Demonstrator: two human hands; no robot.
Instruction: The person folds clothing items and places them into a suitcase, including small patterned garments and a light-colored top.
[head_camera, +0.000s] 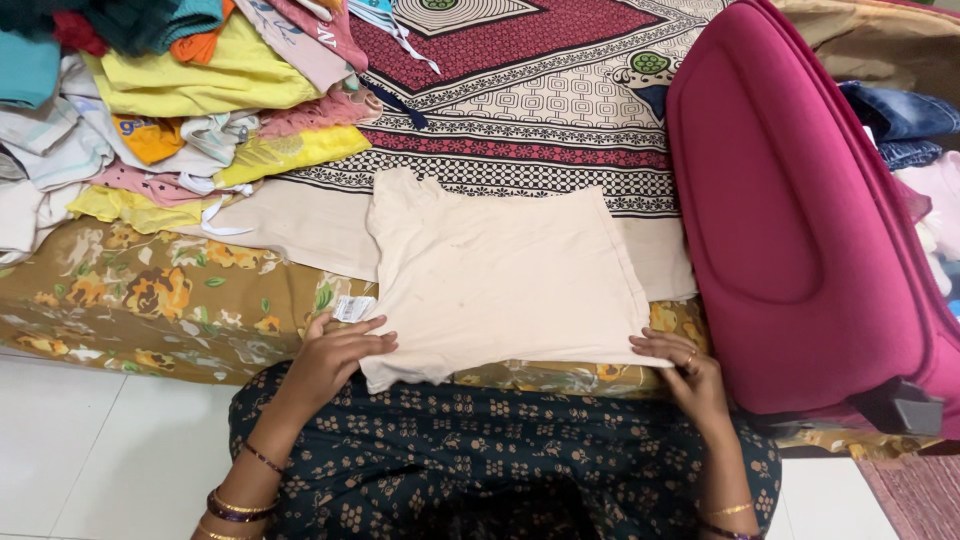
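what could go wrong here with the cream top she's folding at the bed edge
The cream top overhangs the bed edge, held only at its near corners by the left hand and right hand; if released, it might slide to the floor. The leaning clothes pile could spill onto it. The open pink suitcase lid sits close and may crowd the right side.

- The light is bright, even and soft, with no one source that I can make out.
- My left hand (335, 352) and right hand (690, 372) throw only faint shadows on the cream top (500, 275).
- The white floor (90, 450) at 8 o'clock shines palely, without harsh glare.
- Focus is sharp throughout; lines bend slightly toward the edges.
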